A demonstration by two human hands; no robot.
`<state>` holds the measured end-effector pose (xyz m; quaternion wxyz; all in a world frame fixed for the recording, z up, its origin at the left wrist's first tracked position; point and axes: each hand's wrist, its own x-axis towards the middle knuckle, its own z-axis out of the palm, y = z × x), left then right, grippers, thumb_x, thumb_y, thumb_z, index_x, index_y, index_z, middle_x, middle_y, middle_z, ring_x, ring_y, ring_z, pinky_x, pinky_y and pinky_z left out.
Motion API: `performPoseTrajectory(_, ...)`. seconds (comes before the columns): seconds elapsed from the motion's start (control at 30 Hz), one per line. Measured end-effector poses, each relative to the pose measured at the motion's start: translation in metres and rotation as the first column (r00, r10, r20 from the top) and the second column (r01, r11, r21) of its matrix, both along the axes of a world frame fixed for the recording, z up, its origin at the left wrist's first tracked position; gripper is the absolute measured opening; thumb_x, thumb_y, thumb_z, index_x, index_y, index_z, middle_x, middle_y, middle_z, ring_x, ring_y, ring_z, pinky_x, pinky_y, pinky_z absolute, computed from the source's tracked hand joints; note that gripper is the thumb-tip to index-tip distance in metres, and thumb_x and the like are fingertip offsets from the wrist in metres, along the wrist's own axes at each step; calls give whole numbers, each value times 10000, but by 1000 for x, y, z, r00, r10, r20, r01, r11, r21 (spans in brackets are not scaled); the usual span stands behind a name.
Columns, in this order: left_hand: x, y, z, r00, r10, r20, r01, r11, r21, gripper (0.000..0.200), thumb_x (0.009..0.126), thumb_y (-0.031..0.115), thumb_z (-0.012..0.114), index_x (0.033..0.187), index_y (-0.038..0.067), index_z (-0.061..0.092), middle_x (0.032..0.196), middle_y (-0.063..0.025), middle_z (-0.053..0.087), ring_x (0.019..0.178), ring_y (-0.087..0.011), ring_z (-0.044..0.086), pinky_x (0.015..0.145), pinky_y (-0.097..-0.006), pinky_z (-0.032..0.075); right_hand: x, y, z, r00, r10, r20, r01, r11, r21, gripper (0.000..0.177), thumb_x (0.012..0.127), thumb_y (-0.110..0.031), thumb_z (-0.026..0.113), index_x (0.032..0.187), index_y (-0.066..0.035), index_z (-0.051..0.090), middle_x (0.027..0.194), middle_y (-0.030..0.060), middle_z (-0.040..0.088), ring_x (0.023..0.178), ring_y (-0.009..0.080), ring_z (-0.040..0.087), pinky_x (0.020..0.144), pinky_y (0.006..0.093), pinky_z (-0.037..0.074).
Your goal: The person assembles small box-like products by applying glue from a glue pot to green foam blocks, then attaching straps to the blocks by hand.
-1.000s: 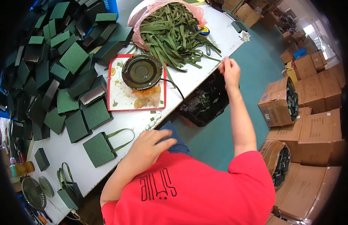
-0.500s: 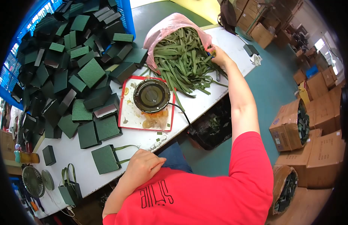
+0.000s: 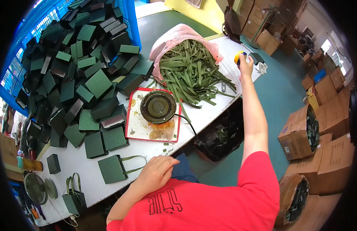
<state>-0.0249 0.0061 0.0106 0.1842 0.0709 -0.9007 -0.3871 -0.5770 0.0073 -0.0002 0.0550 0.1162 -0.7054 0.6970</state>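
My right hand [image 3: 245,67] is closed around a small yellow and dark blue tool [image 3: 237,57], largely covered by the fingers, above the table's far right end. To its left, a pink plastic bag [image 3: 172,34] lies open with many green ribbon strips [image 3: 190,69] spilling out. My left hand [image 3: 158,169] is closed, fingers curled together, at the table's front edge; its palm side is hidden. Just left of it lies a green box [image 3: 112,169] with a ribbon handle loop reaching towards the hand. A round dark pot [image 3: 158,107] stands on a red-rimmed white tray [image 3: 132,130], with amber residue in front.
Dark green boxes [image 3: 98,84] pile up from a blue crate [image 3: 133,23]. A handled box [image 3: 74,200] and a small fan [image 3: 35,188] stand at the left. A cable [image 3: 188,119] runs off the table above a black bin [image 3: 220,138]. Cartons [image 3: 297,134] stand at right.
My right hand has moved right, away from the pink bag's rim, with the yellow and dark blue tool now showing. My left hand stays near the table edge. The view has shifted slightly.
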Motion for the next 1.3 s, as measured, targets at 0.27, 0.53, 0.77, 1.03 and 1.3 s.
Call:
performPoseTrajectory(0.27, -47, 5, -6, 974, 172, -145, -157, 982, 109, 857, 829, 318, 792, 1493, 32, 331, 1346, -208, 447, 863, -310, 606, 780, -393, 527, 267, 104, 49, 424, 854, 301, -825, 502, -261, 554, 1005, -376, 595, 1447, -77, 443, 1171, 27, 613, 1005, 102, 591, 874, 268, 491)
performPoseTrajectory(0.53, -57, 12, -35, 980, 103, -171, -101, 995, 22, 874, 861, 602, 643, 1451, 27, 352, 1160, -241, 592, 925, -432, 639, 778, -444, 532, 351, 137, 1, 151, 784, 602, -755, 485, -442, 553, 992, -397, 620, 1374, -33, 454, 1102, 35, 605, 951, 84, 599, 805, 248, 505)
performPoseTrajectory(0.77, -50, 19, -49, 970, 216, -111, -111, 802, 587, 681, 1021, 589, 335, 1419, 37, 355, 904, -181, 670, 792, -340, 680, 667, -428, 537, 368, 126, 5, 484, 871, 88, -874, 486, -11, 611, 811, -182, 822, 1319, -34, 515, 1181, 124, 553, 989, 185, 592, 833, 305, 520)
performPoseTrajectory(1.03, -38, 4, -22, 999, 3, 35, -33, -210, 977, 874, 955, 772, 116, 1259, 78, 554, 764, -117, 589, 476, -104, 355, 421, -219, 232, 334, 138, 18, 505, 860, 75, -853, 483, 196, 492, 903, -133, 647, 1370, -63, 508, 1319, 85, 549, 1070, 145, 552, 882, 287, 475)
performPoseTrajectory(1.3, -39, 5, -22, 997, -70, 41, -58, -264, 963, 791, 958, 766, 134, 1180, 136, 559, 727, -117, 562, 434, -103, 307, 396, -226, 232, 342, 112, 30, 535, 839, 100, -733, 401, 549, 531, 853, -339, 762, 1247, -65, 534, 1092, 180, 570, 1006, 316, 609, 867, 391, 505)
